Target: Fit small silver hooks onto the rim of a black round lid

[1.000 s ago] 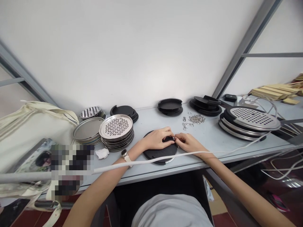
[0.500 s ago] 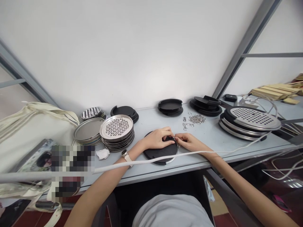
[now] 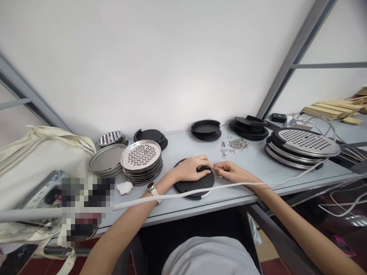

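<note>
A round black disc (image 3: 193, 186) with a thin silver edge lies flat near the table's front edge. Over its upper part rests my left hand (image 3: 192, 168), thumb and fingers closed on the disc's right rim. At that rim, my right hand (image 3: 229, 172) pinches a small metal clip (image 3: 220, 177), mostly hidden by the fingers. Behind my right hand is a loose pile of small metal clips (image 3: 238, 144), with a few single ones beside it.
Grater plates (image 3: 143, 154) and plain metal plates (image 3: 106, 157) are stacked at left. Black discs (image 3: 205, 130) stand along the wall. More assembled discs (image 3: 308, 142) are piled at right. A white cable (image 3: 172, 196) crosses in front of the table.
My right hand has shifted slightly right, leaving a small gap between its fingertips and the disc's rim. My left hand has barely moved.
</note>
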### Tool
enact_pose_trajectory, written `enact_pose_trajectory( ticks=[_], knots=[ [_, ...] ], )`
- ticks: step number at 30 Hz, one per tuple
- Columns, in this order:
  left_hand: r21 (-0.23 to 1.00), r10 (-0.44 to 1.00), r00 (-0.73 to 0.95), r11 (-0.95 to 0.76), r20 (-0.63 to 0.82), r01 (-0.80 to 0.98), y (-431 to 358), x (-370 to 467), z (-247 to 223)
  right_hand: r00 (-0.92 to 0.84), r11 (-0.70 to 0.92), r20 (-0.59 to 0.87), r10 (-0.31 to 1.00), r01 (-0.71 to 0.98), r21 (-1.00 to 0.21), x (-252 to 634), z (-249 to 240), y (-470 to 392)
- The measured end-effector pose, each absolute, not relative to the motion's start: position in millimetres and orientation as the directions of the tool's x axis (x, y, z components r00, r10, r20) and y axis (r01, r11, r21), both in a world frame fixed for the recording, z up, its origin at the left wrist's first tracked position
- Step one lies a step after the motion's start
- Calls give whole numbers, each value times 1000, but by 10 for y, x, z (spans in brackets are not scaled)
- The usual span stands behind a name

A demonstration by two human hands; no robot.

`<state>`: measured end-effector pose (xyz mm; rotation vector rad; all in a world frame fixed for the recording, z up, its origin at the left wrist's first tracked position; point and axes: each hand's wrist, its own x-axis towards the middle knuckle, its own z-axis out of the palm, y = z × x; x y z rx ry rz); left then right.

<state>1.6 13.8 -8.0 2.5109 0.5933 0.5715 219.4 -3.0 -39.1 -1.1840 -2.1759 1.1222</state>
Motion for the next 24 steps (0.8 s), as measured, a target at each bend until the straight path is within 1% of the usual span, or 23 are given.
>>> enact_pose_trajectory(
  ticks=[7, 13, 18, 24],
  knots=[
    [512, 515, 792, -801, 328, 309, 142, 16, -69, -505, 318, 41, 862, 477, -819, 2158, -378, -53],
    [509, 532, 791, -791, 302, 338, 118, 18, -45, -410, 322, 91, 908, 540, -778, 2072, -396, -88],
    [511, 545, 786, -783, 292, 354, 115, 12, -44, -452, 398, 137, 882, 554, -732, 2032, -361, -135],
    [490, 549, 791, -785, 270, 378, 129, 5, -77, -439, 390, 136, 888, 563, -728, 2068, -415, -112]
  ],
)
